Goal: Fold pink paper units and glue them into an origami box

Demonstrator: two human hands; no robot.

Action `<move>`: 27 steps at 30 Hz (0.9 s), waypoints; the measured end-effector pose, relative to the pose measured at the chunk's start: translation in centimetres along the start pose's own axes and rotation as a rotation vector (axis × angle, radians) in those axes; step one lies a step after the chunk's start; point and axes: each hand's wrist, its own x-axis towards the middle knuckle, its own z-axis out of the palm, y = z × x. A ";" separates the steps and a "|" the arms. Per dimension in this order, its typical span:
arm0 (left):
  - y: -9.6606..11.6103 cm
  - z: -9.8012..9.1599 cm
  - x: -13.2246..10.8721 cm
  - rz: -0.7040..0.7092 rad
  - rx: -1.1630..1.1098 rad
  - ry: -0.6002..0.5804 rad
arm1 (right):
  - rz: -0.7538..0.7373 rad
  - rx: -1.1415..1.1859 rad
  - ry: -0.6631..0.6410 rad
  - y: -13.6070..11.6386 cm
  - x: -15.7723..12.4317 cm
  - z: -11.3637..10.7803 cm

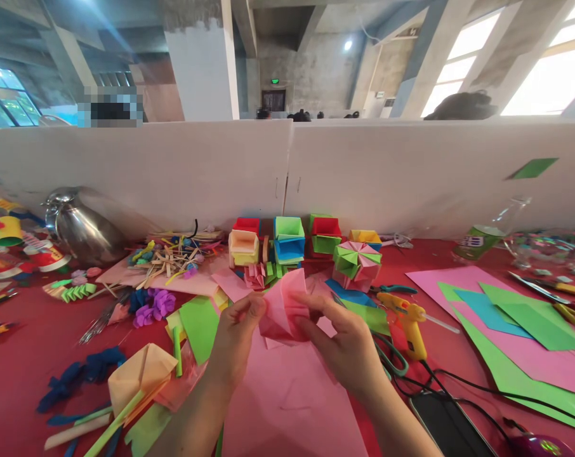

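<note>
A folded piece of pink paper (284,310) is held up between both hands above the red table (25,355). My left hand (235,339) pinches its left edge with thumb and fingers closed. My right hand (347,343) grips its right side, fingers curled onto the paper. Under the hands lies a flat pink sheet (287,400). Behind them stand several folded paper boxes (287,240) in bright colours and a green-and-pink folded paper ball (356,259).
A yellow glue gun (409,317) and scissors (392,358) lie right of my hands, a phone (447,422) with cables nearer. Coloured sheets (516,324) cover the right side. A steel kettle (80,228), sticks and paper scraps lie left. A white partition (287,171) closes the back.
</note>
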 end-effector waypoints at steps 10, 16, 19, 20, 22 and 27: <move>0.0 -0.8 0.0 -0.123 -0.075 -0.160 | -0.084 -0.032 -0.029 -0.1 -0.1 -0.5; 0.4 -0.9 0.4 -0.122 -0.169 -0.177 | -0.124 -0.065 0.093 0.0 -0.2 -0.7; 0.6 -1.0 0.6 -0.137 -0.201 -0.171 | -0.115 -0.056 0.127 0.1 -0.3 -0.9; 0.6 -1.1 0.6 -0.144 -0.206 -0.167 | -0.102 -0.035 0.130 0.1 -0.3 -1.0; 0.5 -1.3 0.6 -0.155 -0.236 -0.178 | -0.060 0.046 0.119 0.2 -0.3 -1.1; 0.2 -1.4 0.3 -0.229 -0.342 -0.244 | 0.051 0.224 0.055 0.3 -0.1 -1.3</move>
